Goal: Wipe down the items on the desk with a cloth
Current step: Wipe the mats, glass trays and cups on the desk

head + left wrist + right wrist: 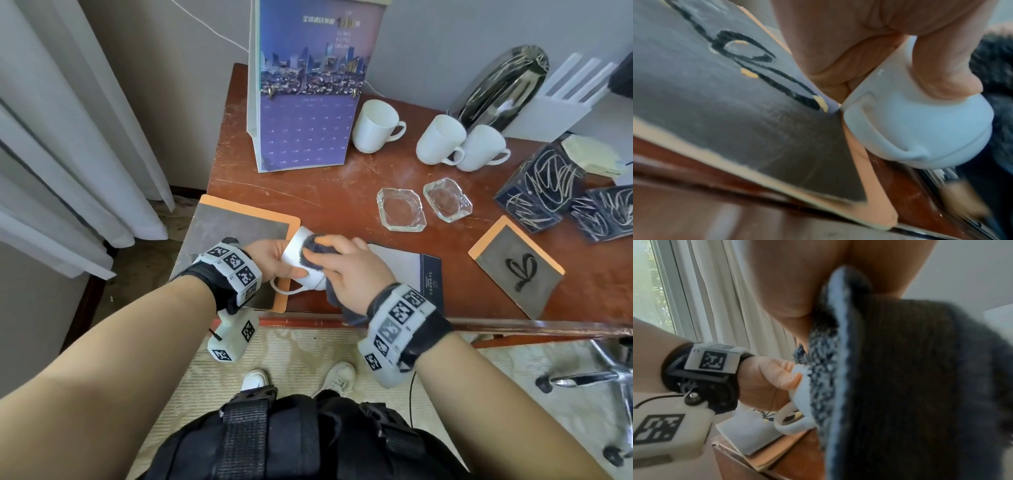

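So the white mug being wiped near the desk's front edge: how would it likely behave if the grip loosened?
The white mug looks glazed and smooth, so probably slippery. The left hand holds it tilted on its side while the right hand presses the cloth on it. With its round body it would likely roll, and being ceramic-looking, it may chip if dropped on the desk.

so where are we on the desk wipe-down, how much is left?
Nothing can be confirmed as done from these views. In hand: the left hand grips a white mug tipped on its side while the right hand presses the grey cloth against it. Seemingly left: three mugs standing at the back, two glass ashtrays, the calendar and the patterned boxes.
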A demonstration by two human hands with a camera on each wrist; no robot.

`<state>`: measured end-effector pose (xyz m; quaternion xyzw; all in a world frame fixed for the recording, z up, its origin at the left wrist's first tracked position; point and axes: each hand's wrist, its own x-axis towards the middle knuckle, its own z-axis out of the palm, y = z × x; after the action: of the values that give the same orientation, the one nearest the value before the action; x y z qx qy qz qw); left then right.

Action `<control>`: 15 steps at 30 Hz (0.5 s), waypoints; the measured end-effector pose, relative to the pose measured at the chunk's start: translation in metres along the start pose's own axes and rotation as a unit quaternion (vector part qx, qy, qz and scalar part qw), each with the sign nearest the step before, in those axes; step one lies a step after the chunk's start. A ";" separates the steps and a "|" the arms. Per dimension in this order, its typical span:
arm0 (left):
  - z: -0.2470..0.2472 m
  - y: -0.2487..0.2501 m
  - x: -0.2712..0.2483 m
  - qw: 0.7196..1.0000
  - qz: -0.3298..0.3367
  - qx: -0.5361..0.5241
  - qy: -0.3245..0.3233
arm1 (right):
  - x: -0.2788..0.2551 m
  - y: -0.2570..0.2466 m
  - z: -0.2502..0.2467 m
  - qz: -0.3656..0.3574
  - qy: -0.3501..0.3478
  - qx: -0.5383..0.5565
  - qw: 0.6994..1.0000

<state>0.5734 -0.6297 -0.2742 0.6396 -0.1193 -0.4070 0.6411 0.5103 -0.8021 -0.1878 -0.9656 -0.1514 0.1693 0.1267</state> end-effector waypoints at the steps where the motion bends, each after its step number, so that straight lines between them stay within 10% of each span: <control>1: 0.000 -0.001 0.000 1.000 -0.004 0.004 0.007 | -0.006 0.006 -0.002 0.008 -0.008 0.005 1.000; 15: -0.002 -0.002 -0.004 0.999 -0.024 0.015 0.014 | 0.021 0.004 -0.003 0.041 0.000 0.067 0.997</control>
<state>0.5716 -0.6256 -0.2748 0.6575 -0.1010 -0.4117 0.6229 0.5307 -0.7991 -0.1925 -0.9603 -0.0997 0.1844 0.1838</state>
